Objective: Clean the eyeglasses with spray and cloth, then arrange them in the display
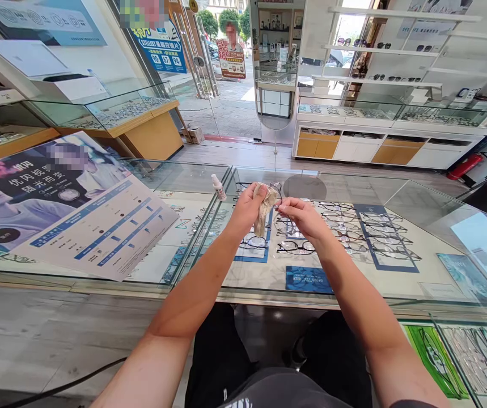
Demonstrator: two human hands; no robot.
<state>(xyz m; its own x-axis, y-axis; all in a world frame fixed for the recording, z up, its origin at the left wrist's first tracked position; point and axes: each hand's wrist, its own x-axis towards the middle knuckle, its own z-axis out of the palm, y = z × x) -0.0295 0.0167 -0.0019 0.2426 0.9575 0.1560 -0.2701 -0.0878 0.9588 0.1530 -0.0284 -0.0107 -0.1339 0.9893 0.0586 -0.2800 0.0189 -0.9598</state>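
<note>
Above the glass display surface, the left hand clenches its fingers on a beige cloth pressed against the eyeglasses. The right hand pinches the frame, apparently to steady it. A small spray bottle stands within reach.

left hand, right hand: bare | trousers: black | top: dark grey, white print
</note>
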